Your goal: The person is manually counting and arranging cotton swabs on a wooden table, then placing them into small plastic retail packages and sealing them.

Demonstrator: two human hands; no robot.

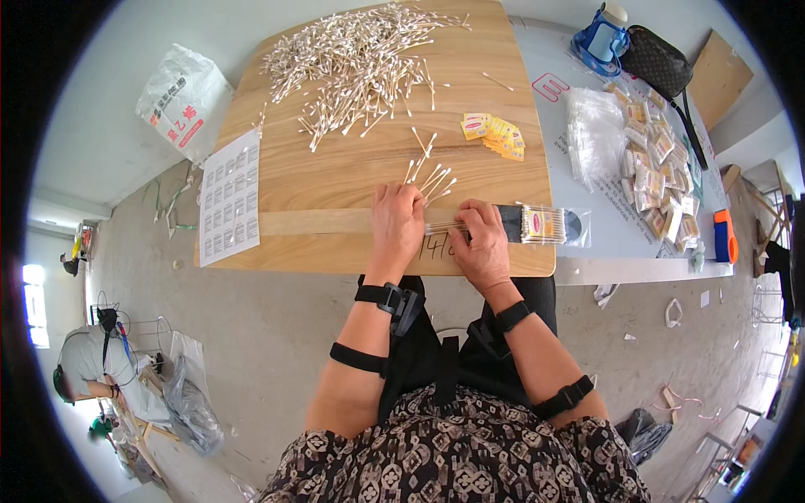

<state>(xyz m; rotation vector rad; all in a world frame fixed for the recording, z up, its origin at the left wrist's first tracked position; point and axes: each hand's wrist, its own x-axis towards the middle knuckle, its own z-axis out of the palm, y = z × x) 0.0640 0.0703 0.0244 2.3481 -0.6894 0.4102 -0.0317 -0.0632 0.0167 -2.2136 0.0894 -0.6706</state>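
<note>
Near the table's front edge, a thin row of cotton swabs [439,226] stretches between my two hands. My left hand [399,220] has its fingers curled down at the row's left end. Bent over the right end are the fingers and thumb of my right hand [484,241]; my fingers partly hide the sticks. Just right of that hand, a clear plastic bag [584,226] holds a filled layer of swabs with a yellow label card [541,223], beside a dark strip [509,223]. A few loose swabs [436,179] lie beyond my left hand.
A large heap of swabs [360,63] covers the far left of the wooden table. Yellow cards [499,134] lie right of centre, a printed sheet [231,201] at left. The grey side table carries clear bags [591,134], filled packs [658,176] and an orange-blue tape dispenser [724,237].
</note>
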